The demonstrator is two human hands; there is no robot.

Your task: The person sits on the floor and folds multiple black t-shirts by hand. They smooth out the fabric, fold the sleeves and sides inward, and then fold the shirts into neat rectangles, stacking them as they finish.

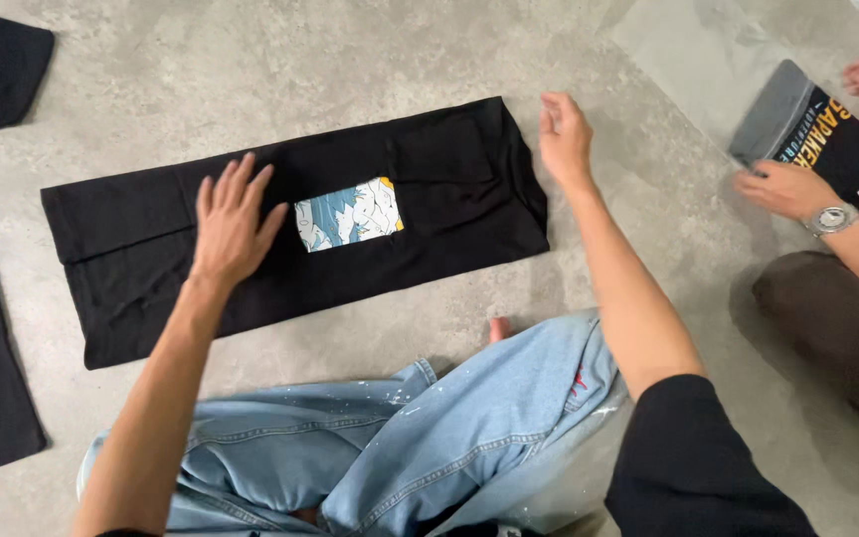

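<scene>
My left hand [231,219] lies spread flat on the shirt [290,229]. Right hand [564,134], open, hovers beside its end; I'd press evenly, edges aligned.

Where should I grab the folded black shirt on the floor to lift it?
Pinch the black shirt at its right short end, beside the right hand. It lies flat in a long folded strip, and that end is the thick folded edge. The left hand presses its middle.

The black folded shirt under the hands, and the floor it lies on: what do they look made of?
The black shirt looks like soft matte knit cloth, probably cotton: it creases and lies limp, with a printed blue-and-white patch. The left hand presses it flat; the right hand is at its end. The floor looks like smooth mottled grey concrete.
</scene>
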